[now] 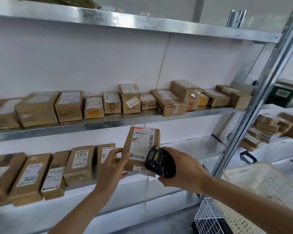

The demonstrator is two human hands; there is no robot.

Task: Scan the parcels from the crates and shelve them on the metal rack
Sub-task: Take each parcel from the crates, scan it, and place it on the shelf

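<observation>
Parcel (140, 146) is being held up in front of the metal rack (254, 105), between mid and lower shelf lvl, label facing the cam. Left hand (112, 166) is gripping its left edge, thumb on the front face, fingers curling round the side. Right hand (184, 169) is wrapping round a black handheld scanner (160, 163), which is overlapping the parcel's lower right corner; can't tell if they're touching. Mid shelf (108, 122) is carrying a row of brown boxes, one w/ a sticker reading 9132 (130, 98). Lower shelf (85, 188) is holding more boxes on the left, lying flat w/ labels up. Cream plastic crate (260, 186) is sitting near right, white wire basket (208, 215) just beside it, lower. Second rack bay far right is showing more stacked boxes (274, 127).
</observation>
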